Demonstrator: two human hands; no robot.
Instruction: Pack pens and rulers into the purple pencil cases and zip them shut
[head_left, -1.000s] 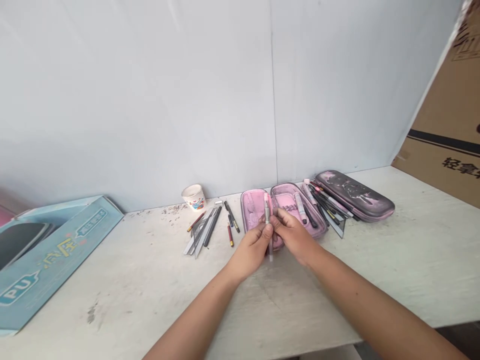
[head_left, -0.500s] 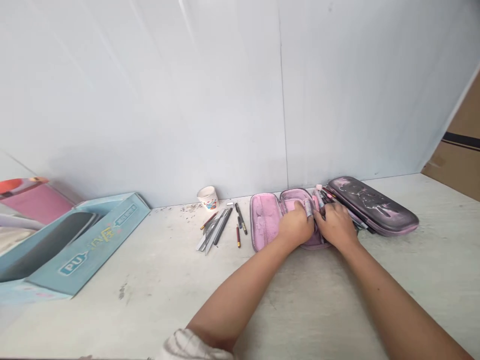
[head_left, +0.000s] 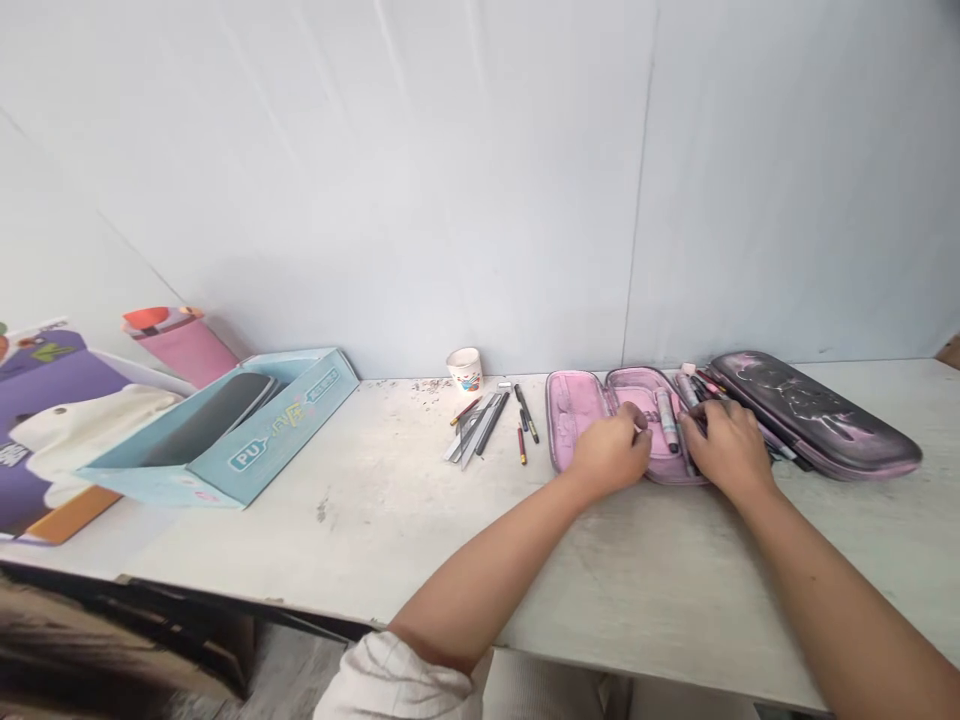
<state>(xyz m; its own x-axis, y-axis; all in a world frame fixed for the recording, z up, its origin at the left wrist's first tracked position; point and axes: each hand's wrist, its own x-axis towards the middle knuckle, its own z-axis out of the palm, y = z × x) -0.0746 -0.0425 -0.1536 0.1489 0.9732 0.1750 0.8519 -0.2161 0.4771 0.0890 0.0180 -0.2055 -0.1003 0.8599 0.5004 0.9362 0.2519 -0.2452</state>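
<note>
An unzipped pink pencil case (head_left: 576, 405) lies spread flat on the table, with a pale marker (head_left: 666, 418) in its right half. Over the middle of the case is my left hand (head_left: 611, 455), fingers loosely curled and apart, holding nothing I can see. My right hand (head_left: 729, 450) closes over the case's right edge, thumb on the inner side; its other fingertips are hidden. Beside that hand, a bunch of pens (head_left: 780, 445) sits partly covered. A dark, shiny pencil case (head_left: 817, 410) with a raised picture lies shut to the right.
Left of the open case lie several rulers (head_left: 476, 430), a dark pen (head_left: 526, 412) and a short red pencil (head_left: 522, 445). A paper cup (head_left: 465, 370) stands near the wall. Further left are a blue box (head_left: 292, 425) holding a dark case and a pink pouch (head_left: 187, 350).
The view has swung left and pulled back, showing the table's front edge. My left hand has let go of the marker, which now lies in the case. My right hand stays at the case's edge.
</note>
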